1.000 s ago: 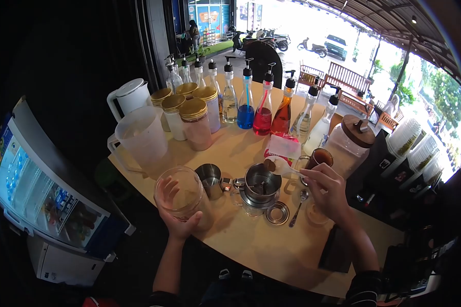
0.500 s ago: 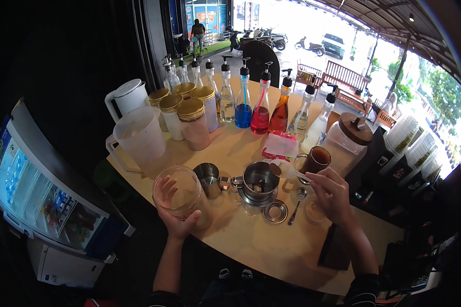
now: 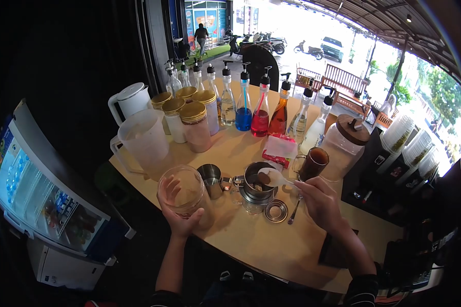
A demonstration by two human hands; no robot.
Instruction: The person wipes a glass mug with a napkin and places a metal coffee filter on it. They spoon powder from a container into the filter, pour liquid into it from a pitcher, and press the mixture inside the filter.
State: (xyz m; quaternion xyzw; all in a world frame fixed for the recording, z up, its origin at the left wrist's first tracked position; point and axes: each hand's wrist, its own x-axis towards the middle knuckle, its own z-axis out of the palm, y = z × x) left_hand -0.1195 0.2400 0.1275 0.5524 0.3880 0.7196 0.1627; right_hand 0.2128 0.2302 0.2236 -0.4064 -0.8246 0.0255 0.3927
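Observation:
My left hand (image 3: pixel 183 221) is wrapped round a clear, wide-mouthed jar (image 3: pixel 202 202) near the table's front edge. My right hand (image 3: pixel 320 202) grips the handle of a pale plastic scoop (image 3: pixel 277 177). Brown powder lies in the scoop's bowl, which is over the opening of a metal drip filter (image 3: pixel 260 197). Dark bits show inside the filter, which sits on a glass (image 3: pixel 253 208). To its left stands a metal pitcher (image 3: pixel 211 179). A round metal lid (image 3: pixel 276 211) and a small metal spoon (image 3: pixel 294 212) lie on the right, the spoon partly behind my hand.
Behind the filter are a red-and-white packet (image 3: pixel 280 150) and a brown glass mug (image 3: pixel 315 162). Pump bottles (image 3: pixel 243 117) line the far edge. Gold-lidded jars (image 3: pixel 194 128) and a plastic jug (image 3: pixel 144 140) stand left; a wooden-lidded jar (image 3: pixel 343 148) stands right.
My right hand has shifted left and slightly down, bringing the scoop from the filter's right rim to over its opening. The left hand still holds the jar.

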